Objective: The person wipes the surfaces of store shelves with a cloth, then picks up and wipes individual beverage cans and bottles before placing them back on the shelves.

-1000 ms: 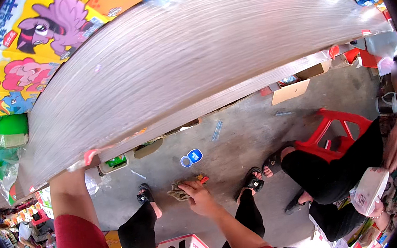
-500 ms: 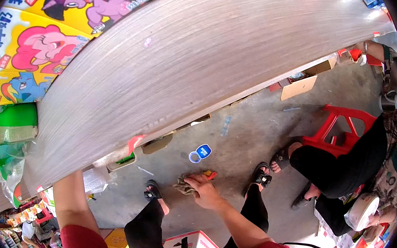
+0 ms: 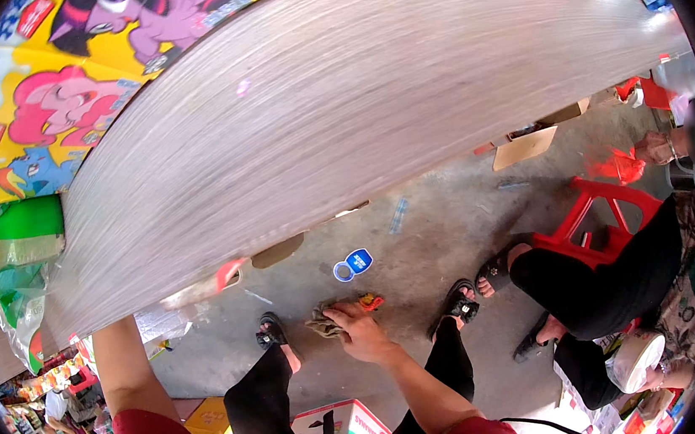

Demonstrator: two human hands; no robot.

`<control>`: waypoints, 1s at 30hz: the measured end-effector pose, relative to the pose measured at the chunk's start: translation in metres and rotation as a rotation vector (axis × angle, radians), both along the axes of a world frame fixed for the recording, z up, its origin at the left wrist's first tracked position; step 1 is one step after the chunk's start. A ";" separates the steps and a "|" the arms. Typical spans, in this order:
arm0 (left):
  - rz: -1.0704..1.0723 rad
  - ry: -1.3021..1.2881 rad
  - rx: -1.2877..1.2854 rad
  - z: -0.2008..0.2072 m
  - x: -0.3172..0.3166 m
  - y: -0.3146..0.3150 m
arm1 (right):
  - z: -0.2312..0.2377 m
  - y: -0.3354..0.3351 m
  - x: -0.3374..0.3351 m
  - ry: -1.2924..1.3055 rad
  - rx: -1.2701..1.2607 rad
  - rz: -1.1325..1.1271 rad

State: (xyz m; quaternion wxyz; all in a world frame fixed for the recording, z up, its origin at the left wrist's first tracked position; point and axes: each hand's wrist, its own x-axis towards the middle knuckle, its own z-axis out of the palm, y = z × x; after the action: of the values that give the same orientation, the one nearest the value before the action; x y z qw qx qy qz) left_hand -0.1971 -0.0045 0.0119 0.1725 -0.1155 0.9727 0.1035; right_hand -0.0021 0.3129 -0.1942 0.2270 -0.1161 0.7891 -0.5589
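My right hand (image 3: 361, 332) hangs between my knees, above the floor, its fingers closed on a crumpled grey-brown rag (image 3: 325, 321). A small red and yellow thing (image 3: 371, 302) shows just past the fingers; whether I hold it cannot be made out. My left forearm (image 3: 130, 367) reaches up to the near edge of the wood-grain tabletop (image 3: 337, 116). Beyond the wrist, the tabletop hides my left hand. On the floor past the rag lies a small blue and white item (image 3: 358, 262) with a round end.
Yellow cartoon-printed cartons (image 3: 69, 102) and a green-and-clear bag (image 3: 23, 234) line the table's left side. To the right sits another person (image 3: 616, 273) by a red plastic stool (image 3: 594, 221). Under the far edge are cardboard flaps (image 3: 524, 148). A white box (image 3: 340, 425) stands between my legs.
The other person's hand has come down from the table edge with a red plastic bag. My view has shifted slightly. My right hand keeps the rag in nearly the same place.
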 end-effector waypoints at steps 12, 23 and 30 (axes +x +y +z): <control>-0.495 0.333 0.124 0.006 -0.034 0.190 | -0.002 0.006 0.002 -0.019 -0.041 -0.009; -0.659 0.178 0.098 -0.026 -0.116 0.281 | 0.005 0.016 0.008 0.003 -0.032 -0.030; -0.511 -0.042 0.206 -0.026 -0.130 0.275 | 0.005 0.013 0.007 0.015 -0.026 -0.021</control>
State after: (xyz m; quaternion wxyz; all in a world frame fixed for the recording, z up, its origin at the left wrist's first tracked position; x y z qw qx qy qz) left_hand -0.3267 0.2705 -0.0142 0.2240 0.1495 0.9509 0.1525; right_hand 0.0050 0.3261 -0.1893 0.2136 -0.1153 0.7846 -0.5705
